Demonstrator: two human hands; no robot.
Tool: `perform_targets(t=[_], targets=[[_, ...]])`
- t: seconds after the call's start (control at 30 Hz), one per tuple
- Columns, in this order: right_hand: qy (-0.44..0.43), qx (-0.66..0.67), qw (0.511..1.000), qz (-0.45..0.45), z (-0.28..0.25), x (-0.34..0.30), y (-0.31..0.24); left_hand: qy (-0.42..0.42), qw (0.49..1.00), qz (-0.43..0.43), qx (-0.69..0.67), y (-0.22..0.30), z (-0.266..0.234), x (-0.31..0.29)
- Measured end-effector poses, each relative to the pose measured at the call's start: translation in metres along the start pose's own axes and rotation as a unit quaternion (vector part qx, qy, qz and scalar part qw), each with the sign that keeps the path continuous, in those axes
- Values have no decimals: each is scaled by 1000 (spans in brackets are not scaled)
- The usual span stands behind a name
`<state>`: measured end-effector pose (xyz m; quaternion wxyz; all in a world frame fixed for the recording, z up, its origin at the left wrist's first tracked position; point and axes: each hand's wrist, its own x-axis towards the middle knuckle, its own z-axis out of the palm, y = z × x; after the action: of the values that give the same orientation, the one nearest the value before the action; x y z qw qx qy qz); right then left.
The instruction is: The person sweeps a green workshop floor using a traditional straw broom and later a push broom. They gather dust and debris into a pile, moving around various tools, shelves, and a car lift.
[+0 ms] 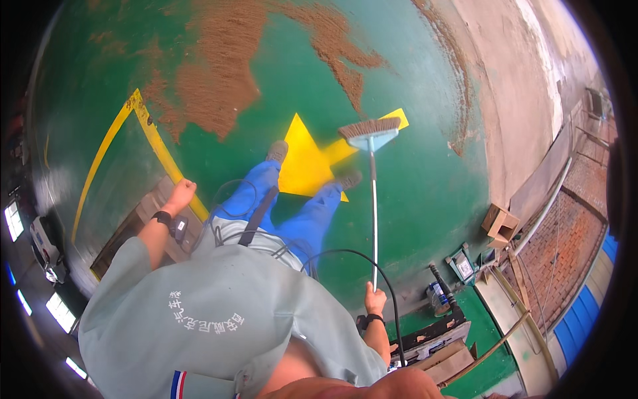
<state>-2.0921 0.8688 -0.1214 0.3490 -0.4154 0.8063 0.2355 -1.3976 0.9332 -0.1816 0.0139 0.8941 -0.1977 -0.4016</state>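
Note:
My right hand [375, 301] is closed around the white handle [375, 226] of a broom. The broom's light blue head [371, 138] with brown bristles lies out ahead on the green floor, over a yellow painted stripe. My left hand [181, 195] is held out to the left, curled into a fist with nothing visible in it. A dark band and a small dark device [178, 227] are on that wrist. Brown loose dirt [222, 73] is spread in wide patches ahead of my feet, and a narrower streak [339, 56] runs toward the broom head.
A yellow floor mark [299, 163] is between my shoes. Open cardboard boxes [149, 206] stand to my left. To my right are a small box [500, 223], a paint can [437, 298] and a green scale-like device [462, 264]. A black cable [392, 292] loops from my waist.

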Motion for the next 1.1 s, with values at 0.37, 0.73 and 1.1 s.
perform_targets(t=[0.37, 0.73, 1.1], targets=[[-67, -64, 995, -46, -30, 200, 29, 27, 996, -74, 41, 51, 81, -119], [-88, 49, 929, -356, -144, 266, -447, 52, 986, -155, -11, 99, 104, -184], [-74, 65, 987, -124, -246, 207, -78, -47, 997, -27, -47, 246, 146, -78]])
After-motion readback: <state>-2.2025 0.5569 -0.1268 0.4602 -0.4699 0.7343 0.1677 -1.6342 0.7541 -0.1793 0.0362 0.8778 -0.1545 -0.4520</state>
